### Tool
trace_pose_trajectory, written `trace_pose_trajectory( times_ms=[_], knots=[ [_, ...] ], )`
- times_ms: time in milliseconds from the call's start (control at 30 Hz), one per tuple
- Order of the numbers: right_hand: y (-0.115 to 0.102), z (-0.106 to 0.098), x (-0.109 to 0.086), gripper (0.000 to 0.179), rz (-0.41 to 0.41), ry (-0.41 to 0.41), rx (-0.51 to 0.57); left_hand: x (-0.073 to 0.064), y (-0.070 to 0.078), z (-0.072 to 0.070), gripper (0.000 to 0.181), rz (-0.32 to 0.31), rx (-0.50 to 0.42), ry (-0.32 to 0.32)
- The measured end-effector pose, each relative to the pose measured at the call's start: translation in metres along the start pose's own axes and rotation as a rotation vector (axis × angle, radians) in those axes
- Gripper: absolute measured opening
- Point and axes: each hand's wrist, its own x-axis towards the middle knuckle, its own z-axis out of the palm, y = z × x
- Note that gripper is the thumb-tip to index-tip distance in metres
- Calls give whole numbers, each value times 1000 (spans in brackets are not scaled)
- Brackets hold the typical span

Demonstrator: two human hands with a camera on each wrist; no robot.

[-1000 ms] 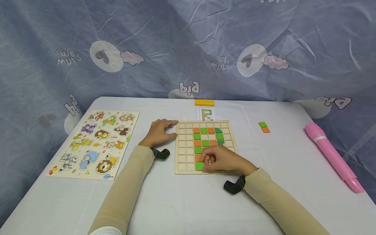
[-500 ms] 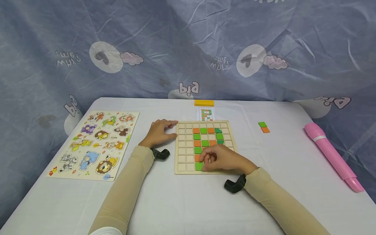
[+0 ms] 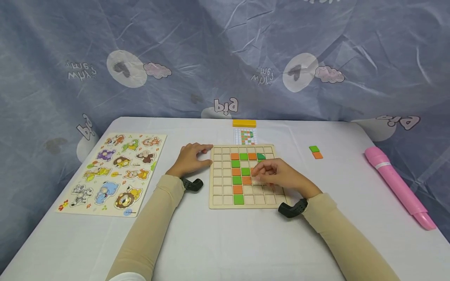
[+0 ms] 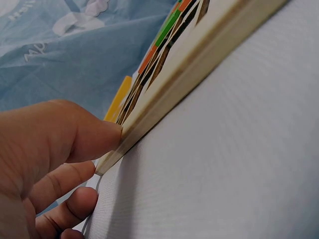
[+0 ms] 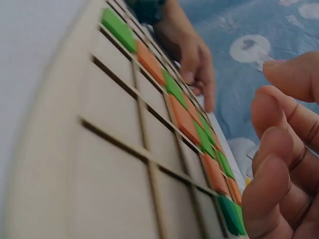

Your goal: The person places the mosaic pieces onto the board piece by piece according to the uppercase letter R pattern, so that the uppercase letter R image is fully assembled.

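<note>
A wooden grid board [image 3: 218,189] lies mid-table, with green and orange square tiles and dark green rounded tiles set in its cells. At its left edge my left hand [image 3: 190,159] rests, thumb and index finger touching the frame; the left wrist view shows the thumb tip against the board's side. My right hand [image 3: 283,177] hovers over the right part of the board, hiding some tiles there. Its fingers [image 5: 266,184] are loosely bent, with nothing between them and the thumb in the right wrist view. An orange tile [image 3: 247,180] sits just left of that hand.
Behind the board are a pattern card [image 3: 246,136] and a yellow block [image 3: 244,123]. A green tile [image 3: 314,149] and an orange tile [image 3: 318,155] lie to the right, near a pink microphone-shaped object [image 3: 400,187]. An animal puzzle board [image 3: 112,173] lies left.
My right hand has lifted from the lower rows and moved up and right, uncovering an orange tile in the fourth column and bare cells. The left hand has stayed put.
</note>
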Motion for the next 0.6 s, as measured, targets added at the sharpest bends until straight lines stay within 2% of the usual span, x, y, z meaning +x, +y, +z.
trace_pose_trajectory(
  times_ms=[267,433,600],
  knots=[
    [6,-45,-21,31,82,239,21,1,-2,0,62,4,-5,1],
    [19,-73,-39,22,96,389,-2,2,-3,1,63,16,-9,3],
    [36,-97,-60,16,114,498,-24,2,-3,2,62,20,-5,1]
  ],
)
